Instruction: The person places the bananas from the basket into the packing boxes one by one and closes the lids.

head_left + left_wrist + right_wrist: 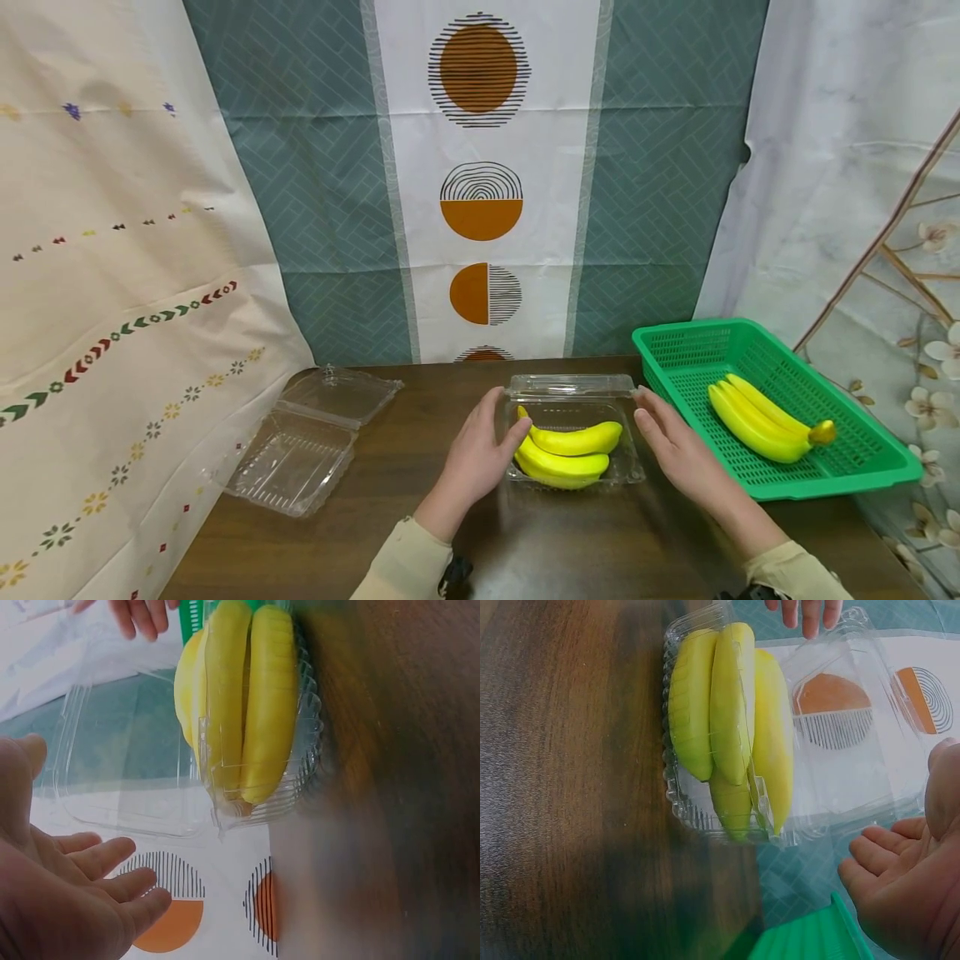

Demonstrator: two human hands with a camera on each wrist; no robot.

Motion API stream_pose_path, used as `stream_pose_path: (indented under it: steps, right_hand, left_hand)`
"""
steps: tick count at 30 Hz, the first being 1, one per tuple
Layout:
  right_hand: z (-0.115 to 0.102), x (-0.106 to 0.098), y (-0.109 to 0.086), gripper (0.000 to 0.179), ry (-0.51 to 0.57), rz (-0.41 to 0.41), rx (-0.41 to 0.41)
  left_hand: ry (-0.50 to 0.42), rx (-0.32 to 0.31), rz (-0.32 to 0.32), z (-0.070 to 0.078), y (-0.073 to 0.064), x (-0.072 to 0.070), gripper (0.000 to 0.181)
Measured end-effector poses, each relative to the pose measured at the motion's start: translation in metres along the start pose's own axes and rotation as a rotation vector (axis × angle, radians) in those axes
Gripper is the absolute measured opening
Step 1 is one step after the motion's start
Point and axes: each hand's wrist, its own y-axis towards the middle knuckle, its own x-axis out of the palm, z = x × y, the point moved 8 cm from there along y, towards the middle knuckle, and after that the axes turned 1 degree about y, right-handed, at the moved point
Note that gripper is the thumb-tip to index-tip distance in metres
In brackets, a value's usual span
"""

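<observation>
A clear plastic clamshell box (633, 467) stands on the table with its lid (570, 386) raised, and several yellow bananas (577, 439) lie inside. To its left is my left hand (480, 454), with fingers extended near the lid's left corner. My right hand (672, 439) is on the other side, its fingers loosely stretched by the right corner. Neither hand grips anything. In the left wrist view the fingers (112, 862) appear apart from the lid; in the right wrist view the fingers (885, 847) lie close to the lid's edge, and contact cannot be told.
At the right a green basket (817, 487) holds a bunch of bananas (765, 417). A second clear clamshell box (292, 458) stands open at the left. Behind the brown table (420, 442) hangs a patterned curtain (487, 250), with cloths on both sides.
</observation>
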Motion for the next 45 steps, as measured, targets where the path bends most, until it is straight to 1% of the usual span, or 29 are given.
stream_pose_path:
  steps: [7,11,17,24,29,35,42,45]
  right_hand:
    - [0.003,0.002,-0.005,0.074,-0.020,-0.012,0.025]
    - [0.004,0.003,-0.008,0.074,-0.018,-0.014,0.033]
    - [0.008,0.005,-0.011,0.075,-0.010,-0.024,0.045]
    - [0.011,0.008,-0.015,0.070,-0.004,-0.031,0.033]
    - [0.014,0.010,-0.017,0.073,-0.011,-0.034,0.046]
    - [0.014,0.010,-0.020,0.072,-0.011,-0.039,0.040]
    - [0.015,0.013,-0.024,0.071,-0.010,-0.052,0.036]
    - [0.016,0.014,-0.025,0.070,-0.015,-0.052,0.035]
  left_hand:
    - [-0.007,-0.006,0.001,-0.004,-0.004,0.003,0.083]
    - [-0.010,0.000,0.005,-0.004,-0.006,0.003,0.081]
    - [-0.010,0.014,0.000,-0.002,-0.010,0.004,0.085]
    - [-0.001,0.014,-0.012,-0.002,-0.014,0.006,0.083]
    - [-0.004,0.014,-0.016,-0.002,-0.017,0.008,0.083]
    - [0.011,0.041,-0.022,-0.003,-0.020,0.011,0.085]
    - [0.021,0.033,-0.034,-0.004,-0.024,0.013,0.083]
    - [0.022,0.039,-0.030,-0.003,-0.025,0.014,0.082]
